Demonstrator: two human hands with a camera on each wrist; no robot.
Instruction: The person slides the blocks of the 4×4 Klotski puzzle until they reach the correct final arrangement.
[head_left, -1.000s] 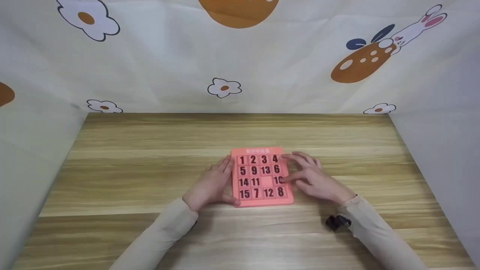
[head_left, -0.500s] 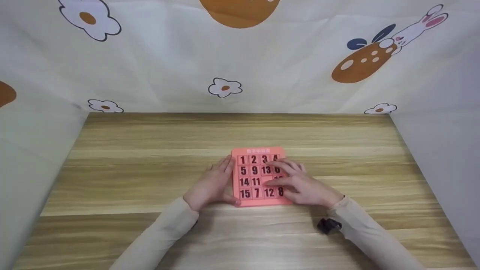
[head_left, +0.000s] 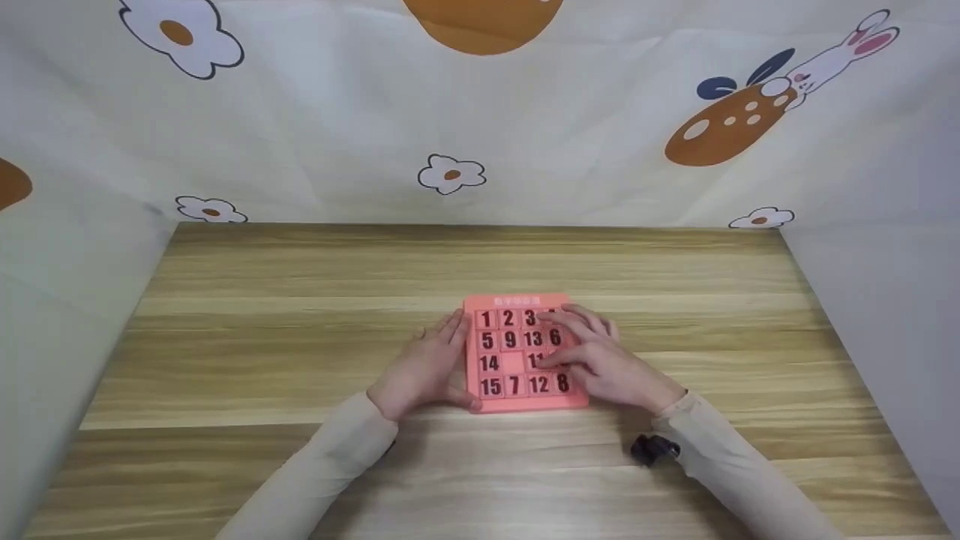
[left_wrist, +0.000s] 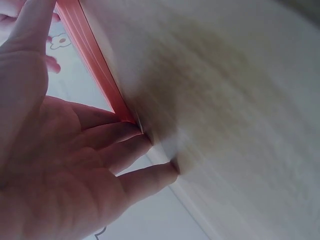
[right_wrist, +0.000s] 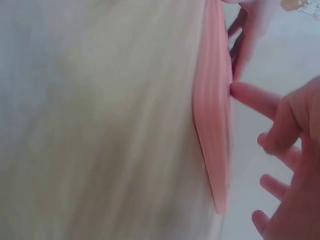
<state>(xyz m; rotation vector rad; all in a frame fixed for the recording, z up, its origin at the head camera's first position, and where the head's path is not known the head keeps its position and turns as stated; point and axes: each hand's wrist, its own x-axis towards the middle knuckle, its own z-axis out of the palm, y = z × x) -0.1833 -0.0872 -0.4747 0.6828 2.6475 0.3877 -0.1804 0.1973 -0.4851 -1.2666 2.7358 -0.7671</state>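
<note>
A pink number slide puzzle lies flat on the wooden table in the head view. Its third row reads 14, a gap, then tile 11, with the last tile partly covered. My left hand rests along the puzzle's left side, straight fingers against the edge and thumb at the lower left corner. From the right, my right hand reaches over the puzzle, its index fingertip on tile 11 and its other fingers spread above the top right tiles. The right wrist view shows the index finger touching the puzzle's top face.
Wood-grain table surrounds the puzzle. A pale cloth printed with flowers and a rabbit rises behind the table and along both sides. Below my right wrist hangs a small black device.
My right hand has moved left from the puzzle's right edge onto the tiles. Tile 11 has slid one place right, so the gap now lies in the second column. The left hand stays put.
</note>
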